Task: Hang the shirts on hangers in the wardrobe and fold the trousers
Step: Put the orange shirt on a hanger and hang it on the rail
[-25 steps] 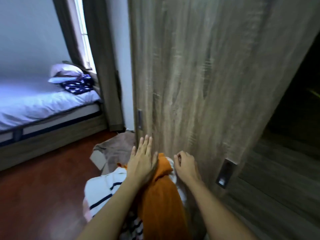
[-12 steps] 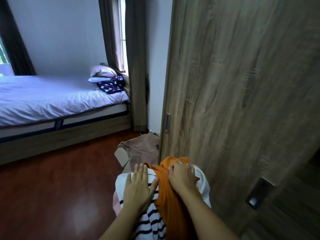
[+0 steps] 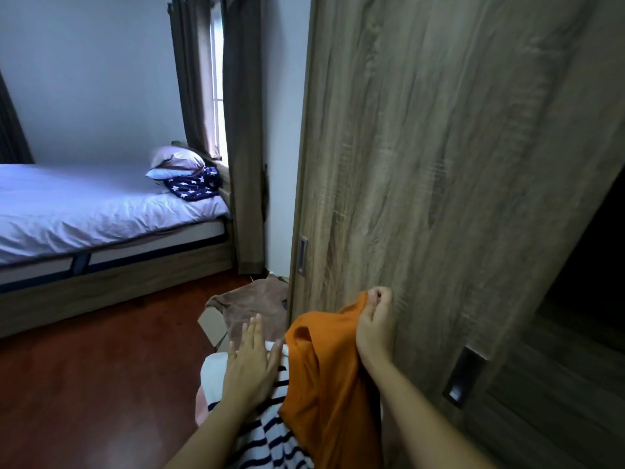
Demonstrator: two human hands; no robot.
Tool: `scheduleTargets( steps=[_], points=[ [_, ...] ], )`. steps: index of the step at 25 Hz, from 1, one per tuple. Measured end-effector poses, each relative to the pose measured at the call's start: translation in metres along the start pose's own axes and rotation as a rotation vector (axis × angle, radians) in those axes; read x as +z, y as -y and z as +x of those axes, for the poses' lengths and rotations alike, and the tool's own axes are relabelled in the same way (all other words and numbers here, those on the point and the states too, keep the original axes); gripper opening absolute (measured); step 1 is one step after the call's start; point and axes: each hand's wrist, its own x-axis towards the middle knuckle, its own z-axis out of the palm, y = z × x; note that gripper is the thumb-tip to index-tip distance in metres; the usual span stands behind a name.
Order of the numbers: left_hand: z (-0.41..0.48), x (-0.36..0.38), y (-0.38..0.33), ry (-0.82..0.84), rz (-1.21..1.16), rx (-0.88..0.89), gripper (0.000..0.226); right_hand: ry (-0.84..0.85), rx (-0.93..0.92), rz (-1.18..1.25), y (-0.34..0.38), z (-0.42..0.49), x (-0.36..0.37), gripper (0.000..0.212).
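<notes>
1. Currently, landmark: the wardrobe door (image 3: pixel 439 164), wood grain, slid partly aside; a dark opening shows at its right edge. I see no hangers from here.
2. Orange shirt (image 3: pixel 324 384): in front of the door's lower part, lifted by one bunched edge, the rest draped down over the pile.
3. Right hand (image 3: pixel 375 330): my grip is closed tight on the orange shirt's upper edge, knuckles just beside the door face.
4. Left hand (image 3: pixel 250 363): fingers spread flat, holding nothing, pressing on the striped garment (image 3: pixel 270 434) left of the door's foot.
5. Pile: the striped piece and something pink beneath it. I cannot tell which items are shirts and which trousers.
6. Other items left of the door: brown cloth (image 3: pixel 257 302) on the floor (image 3: pixel 84 384) over what looks like a cardboard box, the bed (image 3: pixel 84 211) well apart.
7. Risks, as I judge them: a one-corner hold may let the shirt twist or slip; if the flat hand eases off, the lift could drag the striped piece along; fabric might snag the recessed door handle (image 3: pixel 460 377); reaching blind into the dark opening could miss the rail.
</notes>
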Motion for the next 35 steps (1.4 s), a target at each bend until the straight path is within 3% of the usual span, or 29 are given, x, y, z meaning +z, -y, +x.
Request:
scheduleTargets(
  steps=[2,5,7,9,12,15,18,20,22,27,31,33,35],
  points=[
    [0.003,-0.011,-0.028,-0.01,-0.108,0.151,0.07,-0.027,-0.032,0.039,0.013,0.008,-0.023,0.015],
    [0.006,-0.018,-0.074,0.117,-0.144,0.394,0.077,-0.106,-0.101,0.068,0.033,0.024,-0.067,0.013],
    [0.008,-0.013,-0.096,0.147,-0.099,0.548,0.058,-0.195,-0.136,0.065,0.043,0.038,-0.103,0.012],
    [0.001,-0.008,-0.121,0.162,-0.133,0.593,0.029,-0.269,-0.15,0.048,0.048,0.049,-0.142,0.011],
    [-0.013,0.009,-0.17,0.049,-0.336,0.568,0.047,-0.339,-0.169,-0.015,0.046,0.058,-0.209,0.012],
    [-0.04,0.0,-0.241,0.022,-0.547,0.57,0.01,-0.269,-0.118,-0.091,0.035,0.056,-0.269,0.015],
    [-0.066,-0.021,-0.315,0.006,-0.543,0.8,0.026,-0.142,-0.071,-0.247,0.018,0.049,-0.313,0.016],
    [-0.081,-0.032,-0.363,-0.017,-0.508,0.92,0.014,-0.107,-0.059,-0.38,0.007,0.041,-0.341,0.014],
    [-0.094,-0.036,-0.407,-0.005,-0.486,0.902,0.007,-0.13,-0.004,-0.401,0.002,0.03,-0.369,0.015],
    [-0.122,-0.026,-0.475,0.154,-0.706,0.618,0.007,-0.155,0.085,-0.245,0.006,-0.009,-0.426,0.022],
    [-0.151,-0.016,-0.514,0.201,-0.802,0.605,0.01,0.033,0.204,0.007,0.009,-0.031,-0.458,0.032],
    [-0.158,-0.012,-0.526,0.192,-0.832,0.571,0.006,0.111,0.203,-0.092,0.008,-0.038,-0.466,0.036],
    [-0.164,-0.01,-0.532,0.213,-0.859,0.55,0.002,0.053,0.122,-0.363,0.004,-0.04,-0.471,0.024]
  ],
)
